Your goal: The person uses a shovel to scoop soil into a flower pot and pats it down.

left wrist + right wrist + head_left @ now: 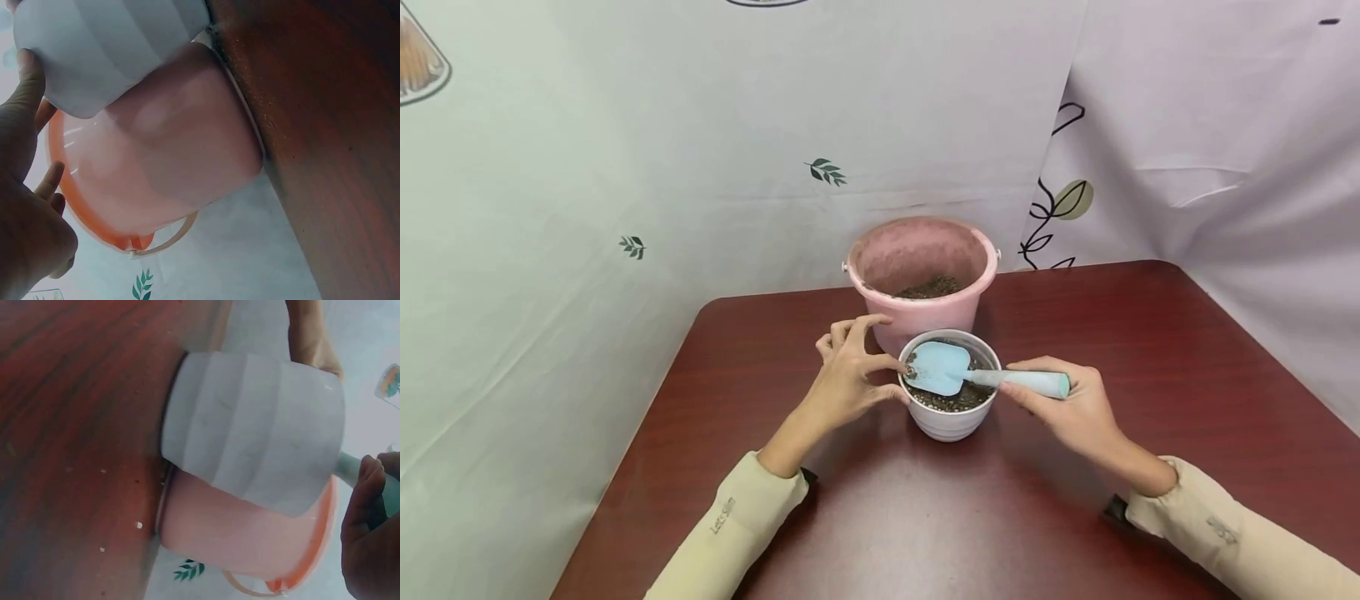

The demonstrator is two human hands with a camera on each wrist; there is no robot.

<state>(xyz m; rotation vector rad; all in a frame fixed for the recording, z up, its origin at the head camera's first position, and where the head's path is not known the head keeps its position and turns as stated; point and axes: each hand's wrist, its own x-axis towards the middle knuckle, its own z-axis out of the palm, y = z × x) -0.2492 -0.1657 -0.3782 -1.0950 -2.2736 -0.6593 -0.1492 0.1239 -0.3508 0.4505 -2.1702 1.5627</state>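
A white ribbed plant pot (pixel 950 427) holds dark soil (pixel 958 402). Over the soil lies the light blue blade of a hand trowel (pixel 942 367), with a small brown clump near its tip. My right hand (pixel 1075 408) grips the trowel's handle from the right side; in the right wrist view, curled fingers (pixel 365 500) wrap the handle. On the pot's left side my left hand (pixel 850 379) holds the rim between thumb and index finger, close to the blade's tip. Its other fingers are spread toward the bucket. The left wrist view shows the thumb (pixel 28 78) against the pot (pixel 106 50).
Just behind the pot stands a pink bucket (pixel 917 310) with soil (pixel 934 288) inside. The reddish-brown table (pixel 895 517) has a few crumbs near the pot in the right wrist view. A pale printed cloth (pixel 737 125) hangs along the table's back and sides.
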